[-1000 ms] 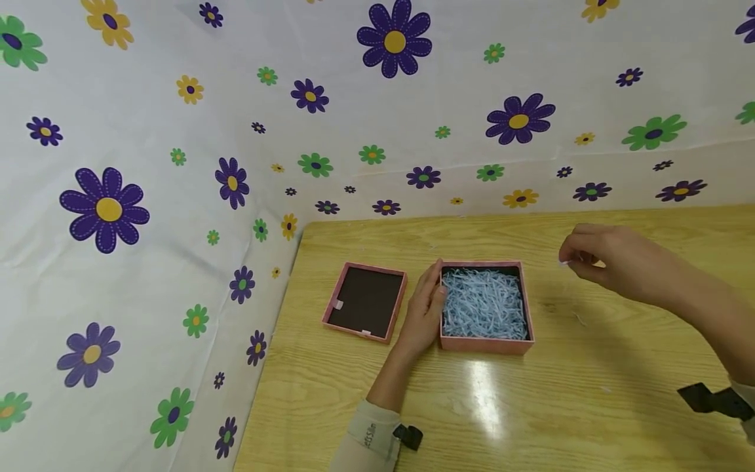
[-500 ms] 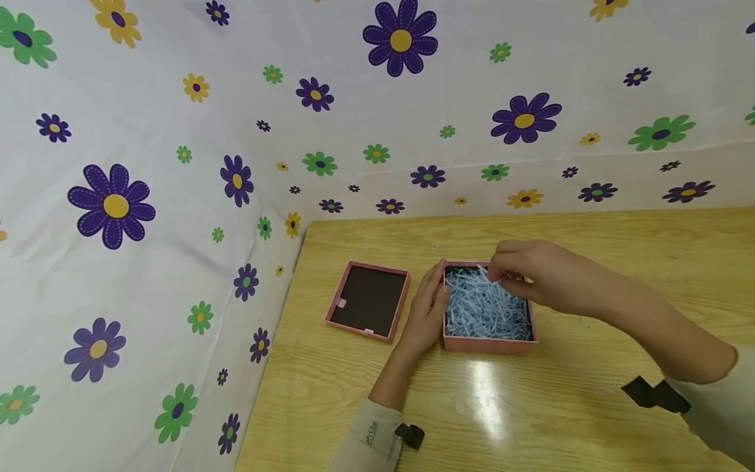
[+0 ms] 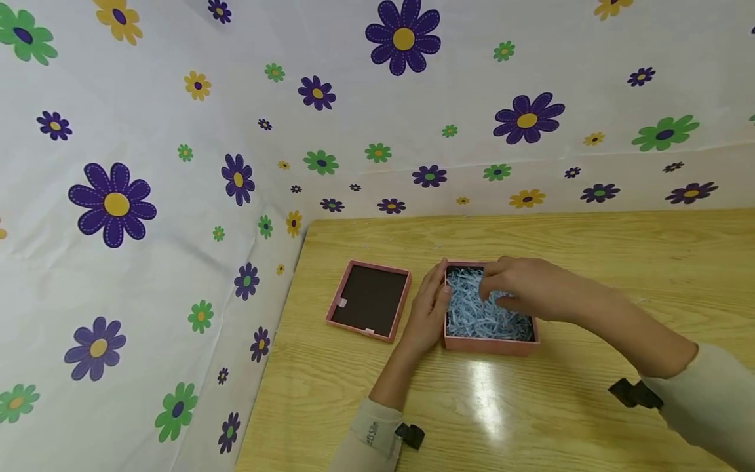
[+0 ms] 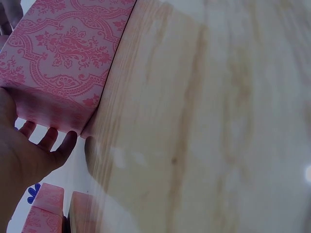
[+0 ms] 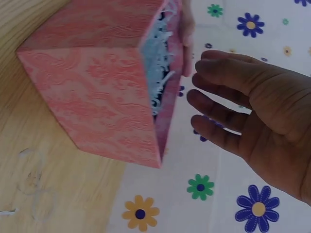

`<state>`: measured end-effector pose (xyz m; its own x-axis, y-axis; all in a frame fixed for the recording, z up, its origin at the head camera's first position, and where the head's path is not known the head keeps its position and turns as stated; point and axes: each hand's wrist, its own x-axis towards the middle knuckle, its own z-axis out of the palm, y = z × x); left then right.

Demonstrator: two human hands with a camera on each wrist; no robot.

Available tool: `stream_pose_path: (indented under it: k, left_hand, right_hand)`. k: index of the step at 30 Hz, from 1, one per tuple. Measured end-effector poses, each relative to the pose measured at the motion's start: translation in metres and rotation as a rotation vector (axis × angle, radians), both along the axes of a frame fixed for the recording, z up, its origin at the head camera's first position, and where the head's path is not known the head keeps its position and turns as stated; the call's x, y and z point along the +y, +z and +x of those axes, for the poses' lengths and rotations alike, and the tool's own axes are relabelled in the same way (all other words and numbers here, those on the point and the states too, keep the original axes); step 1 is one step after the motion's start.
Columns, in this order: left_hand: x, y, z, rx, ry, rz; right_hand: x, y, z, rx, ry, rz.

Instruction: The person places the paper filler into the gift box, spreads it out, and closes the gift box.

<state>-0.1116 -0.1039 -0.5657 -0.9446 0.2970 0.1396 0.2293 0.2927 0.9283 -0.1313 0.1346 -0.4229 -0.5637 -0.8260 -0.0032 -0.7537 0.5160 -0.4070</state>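
A pink patterned box [image 3: 492,345] filled with blue shredded paper [image 3: 478,314] stands on the table. My left hand [image 3: 426,311] rests along its left side, fingers fairly straight against the wall and thumb at the rim. In the left wrist view, the fingertips touch the side of the box. Over the box's open top hovers my right hand [image 3: 525,285], loosely bent, hiding part of the shreds. The right wrist view shows the right fingers [image 5: 218,109] apart with nothing between them, away from the box opening.
The box lid [image 3: 368,298] lies inside-up to the left, black inside with two small whitish patches. Wood-grain table [image 3: 330,393] runs up to a white flowered cloth [image 3: 448,98] behind and at left. Small paper scraps [image 5: 7,212] lie on the tabletop.
My right hand has come in from the right with a pale paper shred, moved over the box and let the shred go there. The left hand stays at the box's side.
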Motion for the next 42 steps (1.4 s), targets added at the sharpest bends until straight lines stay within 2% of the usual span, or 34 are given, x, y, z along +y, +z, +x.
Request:
stream_pose_path:
  k: [3,6,11,14,18,22,23,27,29,30,31,34,37,40,42]
  left_hand:
    - [0.0,0.001,0.001,-0.008,-0.006,0.009]
    - [0.001,0.001,0.001,-0.016,-0.009,0.013]
    - [0.002,0.002,0.001,-0.01,-0.008,0.011]
    - [0.002,0.002,0.0,0.0,-0.011,0.012]
    - [0.003,0.002,0.0,0.002,-0.011,0.01]
    - [0.002,0.002,0.0,0.002,-0.004,0.004]
    - [0.002,0.008,0.002,-0.004,-0.002,0.009]
    - [0.001,0.008,0.002,-0.006,-0.002,0.013]
    - [0.002,0.008,0.002,-0.011,-0.005,0.007]
    - [0.001,0.003,0.0,-0.006,-0.008,0.0]
    - [0.001,0.003,0.0,-0.005,-0.008,-0.005]
    - [0.002,0.004,0.0,-0.011,-0.006,-0.009]
    - [0.002,0.003,-0.001,-0.011,-0.002,-0.012]
    - [0.0,0.003,-0.002,-0.017,-0.004,-0.026]
    - [-0.002,0.004,-0.001,-0.033,-0.013,-0.028]
  right_hand:
    - [-0.004,-0.01,-0.002,0.006,0.032,-0.007]
    - [-0.009,-0.025,-0.002,-0.026,0.044,0.026]
    - [-0.017,-0.048,-0.001,0.004,0.012,0.2]
    - [-0.019,-0.054,0.001,0.03,-0.005,0.298]
    - [-0.018,-0.044,0.002,0.06,-0.001,0.305]
    - [-0.017,-0.025,0.001,0.143,0.001,0.22]
    - [-0.017,-0.021,0.001,0.166,0.005,0.196]
    - [-0.022,-0.021,0.0,0.225,0.092,0.103]
    - [-0.025,-0.028,0.0,0.194,0.133,0.109]
    - [-0.027,-0.032,0.0,0.166,0.147,0.126]
    - [-0.028,-0.036,0.001,0.13,0.149,0.156]
    - [-0.032,-0.048,0.001,0.037,0.117,0.235]
    - [-0.036,-0.055,0.002,0.004,0.087,0.268]
    - [-0.036,-0.056,0.003,-0.004,0.076,0.256]
    - [-0.033,-0.049,0.003,-0.018,0.066,0.21]
